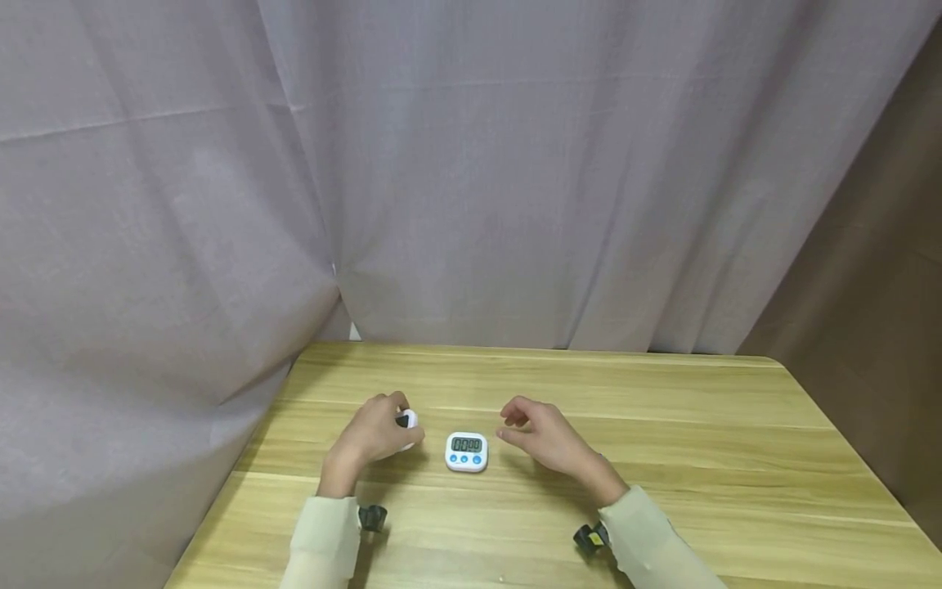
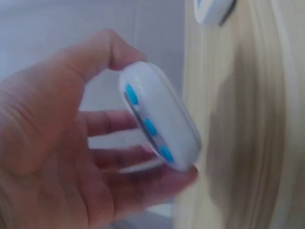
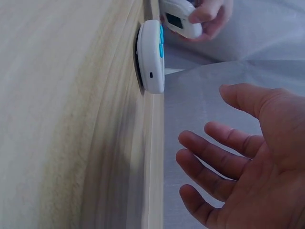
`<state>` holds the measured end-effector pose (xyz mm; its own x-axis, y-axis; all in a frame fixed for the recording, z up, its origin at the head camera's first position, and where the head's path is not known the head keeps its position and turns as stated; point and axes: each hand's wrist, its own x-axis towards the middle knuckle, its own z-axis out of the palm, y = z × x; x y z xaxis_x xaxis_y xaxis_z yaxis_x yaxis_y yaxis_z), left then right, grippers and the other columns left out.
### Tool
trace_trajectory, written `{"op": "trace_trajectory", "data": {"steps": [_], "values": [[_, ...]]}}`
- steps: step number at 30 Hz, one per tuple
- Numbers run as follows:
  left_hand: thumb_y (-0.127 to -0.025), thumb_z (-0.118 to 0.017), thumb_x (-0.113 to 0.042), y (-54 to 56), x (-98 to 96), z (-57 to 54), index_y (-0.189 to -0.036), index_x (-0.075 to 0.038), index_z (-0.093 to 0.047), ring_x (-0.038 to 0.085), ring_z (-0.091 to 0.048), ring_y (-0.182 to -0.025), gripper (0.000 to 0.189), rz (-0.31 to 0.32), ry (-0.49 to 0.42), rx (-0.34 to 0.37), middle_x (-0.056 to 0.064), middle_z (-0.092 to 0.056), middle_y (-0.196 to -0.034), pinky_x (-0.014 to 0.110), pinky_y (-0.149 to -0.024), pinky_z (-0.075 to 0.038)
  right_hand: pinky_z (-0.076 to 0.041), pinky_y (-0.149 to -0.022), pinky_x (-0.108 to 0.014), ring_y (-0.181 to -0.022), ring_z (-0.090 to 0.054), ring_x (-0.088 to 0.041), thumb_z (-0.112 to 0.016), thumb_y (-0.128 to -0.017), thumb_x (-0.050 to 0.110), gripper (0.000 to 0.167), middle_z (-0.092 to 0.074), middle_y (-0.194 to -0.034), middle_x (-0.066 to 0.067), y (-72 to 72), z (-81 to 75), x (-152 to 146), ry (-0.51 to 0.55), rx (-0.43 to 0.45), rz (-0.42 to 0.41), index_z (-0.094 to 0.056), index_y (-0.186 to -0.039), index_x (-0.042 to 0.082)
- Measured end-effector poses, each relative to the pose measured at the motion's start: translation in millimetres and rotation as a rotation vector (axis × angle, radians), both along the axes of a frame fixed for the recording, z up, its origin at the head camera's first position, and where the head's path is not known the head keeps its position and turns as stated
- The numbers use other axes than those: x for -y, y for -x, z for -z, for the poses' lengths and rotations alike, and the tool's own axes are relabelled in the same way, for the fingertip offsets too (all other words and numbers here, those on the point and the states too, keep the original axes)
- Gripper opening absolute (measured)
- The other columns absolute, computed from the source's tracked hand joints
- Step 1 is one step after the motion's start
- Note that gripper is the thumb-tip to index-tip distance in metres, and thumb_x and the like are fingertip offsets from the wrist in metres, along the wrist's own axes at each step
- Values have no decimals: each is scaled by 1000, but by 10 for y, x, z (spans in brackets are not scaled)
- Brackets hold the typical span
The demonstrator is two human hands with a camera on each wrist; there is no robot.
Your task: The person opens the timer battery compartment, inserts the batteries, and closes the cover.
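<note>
A white digital timer [image 1: 466, 452] with a dark display and three blue buttons lies face up on the table, its screen showing zeros. To its left, my left hand [image 1: 377, 429] grips a second white timer [image 2: 164, 114] between thumb and fingers. That one is tilted, and its blue buttons face the palm in the left wrist view. On the other side of the lying timer, my right hand [image 1: 548, 438] hovers with loosely bent fingers [image 3: 214, 162] and holds nothing. Its thumb and fingertips point toward the lying timer, a short gap away.
The wooden table [image 1: 699, 458] runs back to a grey curtain [image 1: 471, 204] hanging along its far edge and left side. Black wrist cameras [image 1: 373, 517] sit on both forearms, at the cuffs of light sleeves [image 1: 324, 536].
</note>
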<state>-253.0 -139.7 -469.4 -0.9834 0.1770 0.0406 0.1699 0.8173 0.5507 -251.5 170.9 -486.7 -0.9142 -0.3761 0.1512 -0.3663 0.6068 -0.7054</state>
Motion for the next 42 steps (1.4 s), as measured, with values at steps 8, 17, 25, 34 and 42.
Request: {"op": "trace_trajectory", "data": {"steps": [8,17,25,34,42], "values": [[-83,-81,-22,-2,-213,-80,-121,-10,-71,19,-60,-85,41,102,-201,-148,4,-66,-103,31,-69,-52,-58,-95,-46,-104,-68,-18,-75,-99,24,27,-75,-109,-2,-19,-27,7,32,5,15,-71,-119,6],[-92,-82,-20,-84,-539,-81,-136,-5,-63,27,-69,-111,50,262,-489,-130,8,-66,-126,28,-88,-64,-54,-92,-42,-102,-68,-14,-70,-103,31,25,-75,-108,5,-71,-130,36,117,6,-32,-72,-119,12],[-93,-83,-22,-170,-713,-127,-140,-8,-61,32,-66,-122,53,344,-621,-111,8,-63,-137,39,-95,-63,-56,-91,-40,-103,-68,-19,-65,-107,30,23,-75,-113,-2,-91,-186,63,198,23,-63,-71,-119,11],[-92,-85,-28,-222,-784,-176,-139,-14,-62,31,-67,-125,54,334,-647,-149,8,-65,-137,49,-101,-60,-58,-93,-42,-105,-68,-20,-61,-109,29,26,-74,-118,-7,-102,-230,46,269,108,-77,-69,-123,8],[-89,-86,-14,-211,-832,-185,-139,-12,-61,34,-65,-130,56,340,-740,-161,10,-63,-142,44,-108,-57,-57,-98,-59,-106,-73,-42,-53,-112,25,37,-78,-109,-17,-82,-224,34,420,241,-109,-60,-136,-2]]}}
